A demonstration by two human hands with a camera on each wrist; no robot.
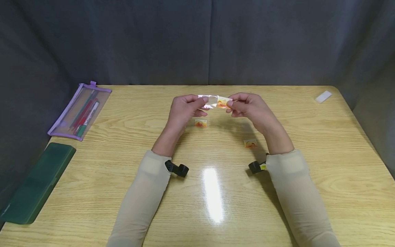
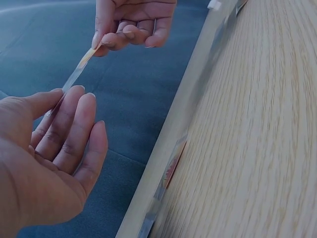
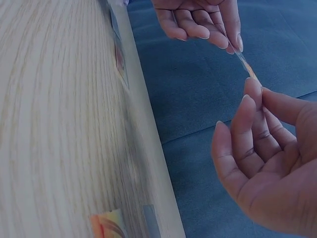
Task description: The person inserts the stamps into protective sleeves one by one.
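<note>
A clear, shiny plastic sleeve (image 1: 212, 100) is stretched between both hands above the far part of the table. At its right end sits a small stamp-like piece (image 1: 223, 102) printed in yellow and orange. The left hand (image 1: 186, 109) pinches the sleeve's left end between thumb and index finger. With thumb and fingertip, the right hand (image 1: 250, 107) pinches the printed end; its other fingers are loosely bent in the right wrist view. Edge-on, the sleeve (image 2: 74, 75) looks thin and flat in the left wrist view.
Two similar printed pieces, one below the left hand (image 1: 200, 122) and another nearer the right forearm (image 1: 250, 143), lie on the wooden table (image 1: 234, 206). A purple-edged pencil pouch (image 1: 66, 120) and green case (image 1: 38, 181) are at left, a white block (image 1: 323, 96) at far right.
</note>
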